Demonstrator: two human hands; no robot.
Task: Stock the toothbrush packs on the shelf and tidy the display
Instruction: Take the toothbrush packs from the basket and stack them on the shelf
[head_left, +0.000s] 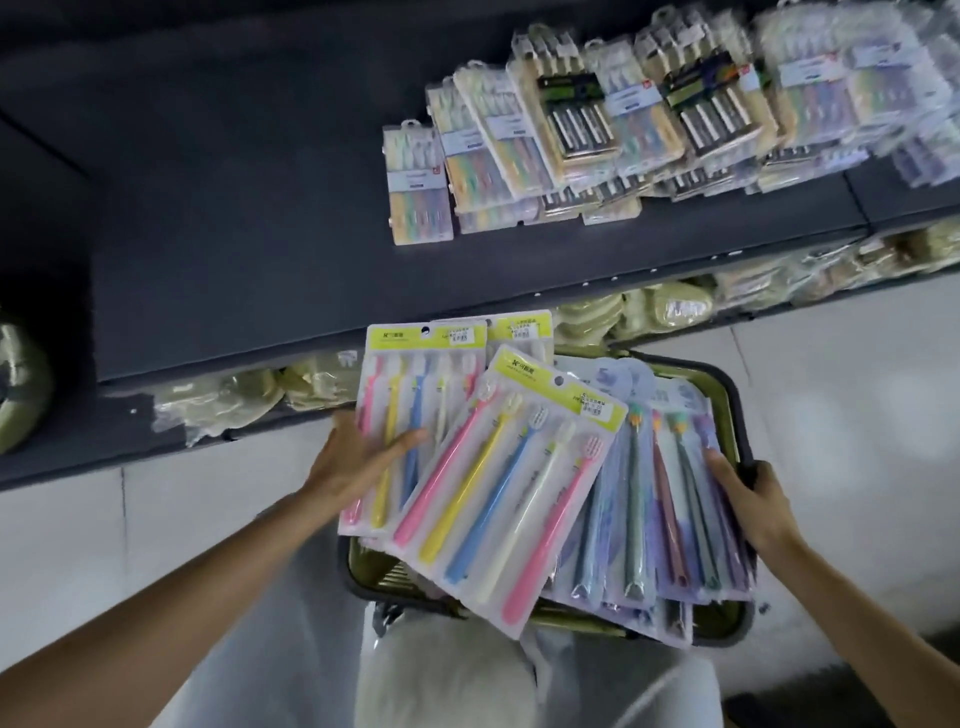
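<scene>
- Left hand (358, 460): gripping a fanned bundle of yellow-headed clear blister packs of pastel toothbrushes (498, 467), thumb lying across the front of the rear pack, the remaining fingers going behind the bundle and staying out of sight.
- Yellow-headed packs: sitting above the near-left part of the basket, the front pack tilting to the right and overlapping two packs behind it; each showing pink, yellow, blue and cream handles.
- Right hand (748, 499): curling its fingers over the right edge of a stack of purple-backed clear packs of dark-handled toothbrushes (660, 519), thumb resting near the basket rim; whether it is pinching the packs or only pressing on them, cannot tell.
- Purple-backed packs: lying inside the basket, partly under the yellow-headed bundle.
- Olive-green plastic shopping basket with a dark grey rim (727, 405): sitting on the pale tiled floor (831, 395), just in front of the shelving.
- Dark grey flat store shelf (234, 234): carrying, at its right half, leaning rows of small clear boxed toothbrush sets in pastel and black (571, 140), somewhat untidy and overlapping.
- Lower shelf: holding pale yellow-green goods in clear wrappers (660, 312); kind not readable.
</scene>
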